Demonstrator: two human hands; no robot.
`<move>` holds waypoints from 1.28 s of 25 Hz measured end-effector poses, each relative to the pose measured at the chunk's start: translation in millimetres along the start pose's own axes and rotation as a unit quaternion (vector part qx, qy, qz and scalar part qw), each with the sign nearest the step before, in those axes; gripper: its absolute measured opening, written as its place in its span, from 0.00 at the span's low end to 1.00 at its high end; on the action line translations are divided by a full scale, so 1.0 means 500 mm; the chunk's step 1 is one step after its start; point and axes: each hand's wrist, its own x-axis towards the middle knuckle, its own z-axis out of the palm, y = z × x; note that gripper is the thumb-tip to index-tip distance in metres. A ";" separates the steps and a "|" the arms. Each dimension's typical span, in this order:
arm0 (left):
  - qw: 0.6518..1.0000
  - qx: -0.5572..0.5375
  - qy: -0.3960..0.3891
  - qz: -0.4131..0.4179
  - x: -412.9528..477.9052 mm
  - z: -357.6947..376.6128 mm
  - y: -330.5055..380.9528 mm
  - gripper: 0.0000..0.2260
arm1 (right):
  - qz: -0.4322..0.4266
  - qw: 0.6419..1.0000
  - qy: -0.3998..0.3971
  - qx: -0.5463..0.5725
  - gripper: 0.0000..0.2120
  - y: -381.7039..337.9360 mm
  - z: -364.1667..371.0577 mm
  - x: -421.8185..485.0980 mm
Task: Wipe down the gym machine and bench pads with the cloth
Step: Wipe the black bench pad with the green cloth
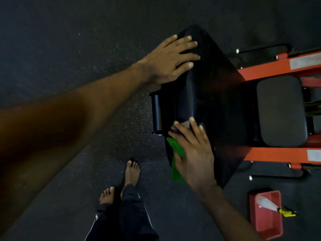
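- Now, L hand (171,57) lies flat on far end of black back pad (217,101), fingers straight & spread wide, holding nothing.
- R hand (194,153) presses green cloth (176,160) against pad's near edge; fingers mostly straight, slightly apart, cloth sticking out under palm.
- Seat pad (281,110) sits btwn orange frame (271,66) rails, right of back pad.
- Red tray (267,226) on floor w/ spray bottle (267,204) lying across it.

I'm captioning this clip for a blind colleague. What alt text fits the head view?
Seen from above, a person's right hand presses a green cloth against a black gym pad while the left hand rests flat on its far end. A red tray holding a spray bottle sits on the dark floor.
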 end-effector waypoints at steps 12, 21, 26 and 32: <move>0.998 -0.045 0.028 0.045 0.016 0.028 -0.026 0.21 | 0.034 0.998 0.005 0.049 0.22 0.012 -0.017 0.084; 0.996 -0.037 0.028 0.071 0.020 0.018 -0.035 0.20 | 0.045 0.997 0.017 0.059 0.18 0.012 -0.013 0.193; 0.996 -0.043 0.040 0.060 0.018 0.024 -0.025 0.20 | 0.056 0.993 0.019 0.103 0.22 0.018 -0.017 0.066; 0.995 -0.048 0.070 0.057 0.016 0.037 -0.022 0.20 | 0.084 0.984 0.072 0.139 0.13 0.015 0.001 0.165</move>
